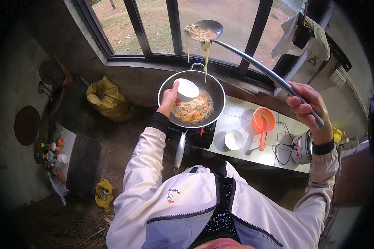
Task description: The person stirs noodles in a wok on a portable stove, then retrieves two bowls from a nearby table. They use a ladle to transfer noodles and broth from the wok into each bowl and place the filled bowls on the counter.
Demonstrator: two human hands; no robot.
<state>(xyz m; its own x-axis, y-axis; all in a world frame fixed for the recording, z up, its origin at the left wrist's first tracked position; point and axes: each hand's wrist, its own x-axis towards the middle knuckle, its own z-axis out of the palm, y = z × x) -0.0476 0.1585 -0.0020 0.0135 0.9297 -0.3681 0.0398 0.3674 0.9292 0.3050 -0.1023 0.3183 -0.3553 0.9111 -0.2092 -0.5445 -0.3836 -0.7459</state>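
My left hand grips a white bowl, tilted over a wok of noodle soup with orange pieces. The wok stands on a black cooktop. My right hand is closed around the metal handle of a ladle, which is raised beyond the wok in front of the window. Noodles and broth fill the ladle, and several strands hang over its edge, the longest reaching down towards the wok's far rim. A second white bowl sits on the tiled counter, right of the cooktop.
Right of the second bowl are an orange plastic dipper, a black cord and a floral-patterned electric cooker. A yellow sack stands left of the wok. Seasoning jars crowd a ledge at far left. A cloth hangs upper right.
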